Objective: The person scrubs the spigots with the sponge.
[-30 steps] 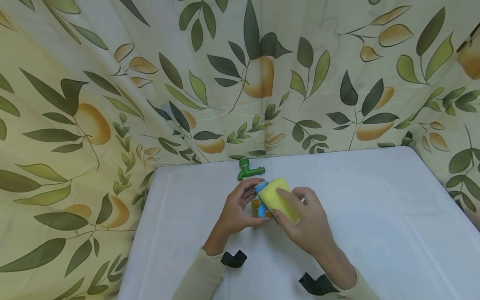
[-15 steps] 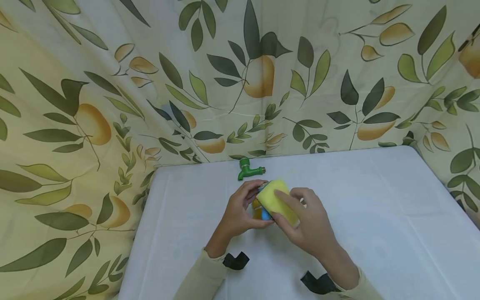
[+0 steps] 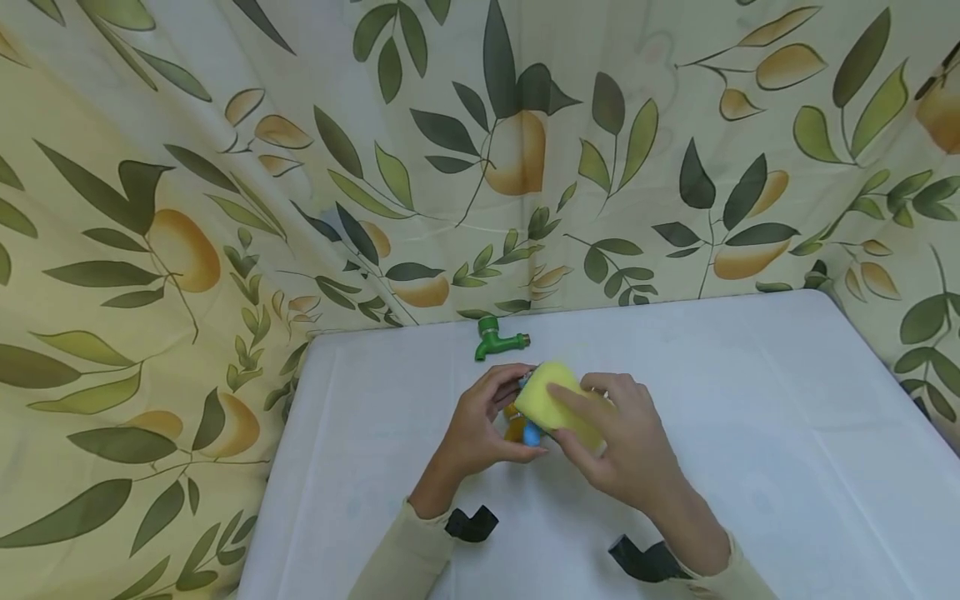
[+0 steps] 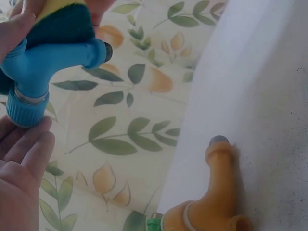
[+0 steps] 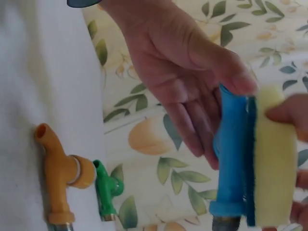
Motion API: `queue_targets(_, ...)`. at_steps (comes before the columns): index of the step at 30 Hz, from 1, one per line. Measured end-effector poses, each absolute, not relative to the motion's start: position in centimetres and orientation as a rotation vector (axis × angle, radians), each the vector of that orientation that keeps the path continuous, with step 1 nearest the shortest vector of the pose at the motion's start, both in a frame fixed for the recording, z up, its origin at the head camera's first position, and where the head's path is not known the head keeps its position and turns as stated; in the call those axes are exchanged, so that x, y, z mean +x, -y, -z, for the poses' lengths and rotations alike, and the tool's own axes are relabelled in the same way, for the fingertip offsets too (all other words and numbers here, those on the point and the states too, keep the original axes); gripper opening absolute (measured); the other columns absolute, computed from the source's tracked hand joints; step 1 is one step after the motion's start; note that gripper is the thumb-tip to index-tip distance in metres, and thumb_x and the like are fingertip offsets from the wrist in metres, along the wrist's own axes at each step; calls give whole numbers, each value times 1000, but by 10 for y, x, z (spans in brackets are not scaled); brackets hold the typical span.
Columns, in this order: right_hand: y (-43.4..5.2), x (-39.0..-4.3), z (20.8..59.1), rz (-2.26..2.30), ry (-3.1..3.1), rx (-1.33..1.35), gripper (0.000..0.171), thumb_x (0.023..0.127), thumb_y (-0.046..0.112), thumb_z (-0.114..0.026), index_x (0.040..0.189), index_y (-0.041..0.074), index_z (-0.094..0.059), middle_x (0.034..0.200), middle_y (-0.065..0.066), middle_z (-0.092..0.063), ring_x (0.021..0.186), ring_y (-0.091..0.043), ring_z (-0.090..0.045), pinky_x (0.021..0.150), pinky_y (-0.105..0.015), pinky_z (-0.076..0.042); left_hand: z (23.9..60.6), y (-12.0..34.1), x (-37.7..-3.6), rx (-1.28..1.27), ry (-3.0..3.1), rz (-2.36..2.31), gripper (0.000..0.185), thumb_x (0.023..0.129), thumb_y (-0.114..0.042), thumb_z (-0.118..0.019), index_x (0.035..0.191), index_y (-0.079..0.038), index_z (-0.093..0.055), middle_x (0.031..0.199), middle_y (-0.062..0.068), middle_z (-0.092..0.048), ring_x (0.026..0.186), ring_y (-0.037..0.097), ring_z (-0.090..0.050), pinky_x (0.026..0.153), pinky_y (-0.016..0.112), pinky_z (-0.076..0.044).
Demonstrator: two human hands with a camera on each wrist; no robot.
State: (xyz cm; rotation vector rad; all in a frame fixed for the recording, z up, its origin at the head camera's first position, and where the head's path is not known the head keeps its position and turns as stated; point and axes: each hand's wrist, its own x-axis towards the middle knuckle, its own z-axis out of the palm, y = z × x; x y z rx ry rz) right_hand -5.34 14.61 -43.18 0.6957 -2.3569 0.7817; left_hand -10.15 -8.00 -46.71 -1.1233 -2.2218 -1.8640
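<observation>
My left hand (image 3: 476, 421) pinches a blue plastic tap (image 4: 57, 62) between thumb and fingers, above the table. In the right wrist view the same blue tap (image 5: 232, 154) has its threaded end pointing down. My right hand (image 3: 626, 429) grips a yellow sponge (image 3: 555, 396) with a dark green scouring side. That green side (image 4: 62, 26) lies against the tap's body. From the head view the sponge hides most of the blue tap. An orange tap (image 5: 60, 173) lies on the table beneath the hands, and a green tap (image 3: 498, 339) lies farther back.
The white-covered table (image 3: 750, 400) spreads out on both sides of the hands. Behind and left of it hangs a leaf-patterned curtain (image 3: 360, 150). Black straps (image 3: 472, 523) sit at the wrists.
The sponge has shifted slightly over the blue tap, covering more of it in the head view. Both hands have moved a little down and right. The green tap stays put.
</observation>
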Motion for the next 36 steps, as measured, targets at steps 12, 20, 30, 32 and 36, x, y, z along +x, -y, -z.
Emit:
queue_targets(12,-168,-50,423,-766,2403,735,49,99,59,-54,125,22,-73,111,-10,-63,103,-26,-55,83,-46,-46,461,82,-98,-1162,2189,1899,98,61,5,-96,144,-2,-45,144,16,-52,135,27,-57,109,35,-49)
queue_targets(20,-160,-51,426,-823,2341,801,42,97,53,-60,127,26,-72,113,-6,-62,103,-22,-55,84,-42,-44,462,75,-98,-1162,2203,1878,97,62,0,-96,145,-3,-45,144,15,-52,135,25,-57,110,35,-49)
queue_targets(30,-171,-51,426,-811,2374,751,41,94,51,-66,123,23,-74,110,-7,-62,102,-22,-54,83,-39,-45,465,80,-94,-1148,2214,1904,95,64,-1,-96,144,-4,-45,145,15,-52,134,25,-58,108,35,-50)
queue_targets(32,-169,-50,427,-819,2377,754,41,92,49,-70,124,23,-74,111,-7,-62,103,-21,-55,82,-37,-46,466,80,-93,-1161,2213,1910,95,64,-1,-95,144,-4,-45,145,15,-51,133,25,-58,108,35,-50)
queue_targets(36,-168,-48,426,-850,2341,896,40,95,51,-66,125,27,-73,113,-1,-63,103,-17,-55,84,-36,-44,468,79,-92,-1176,2212,1897,95,64,0,-95,145,-4,-45,144,15,-52,132,26,-59,108,33,-51)
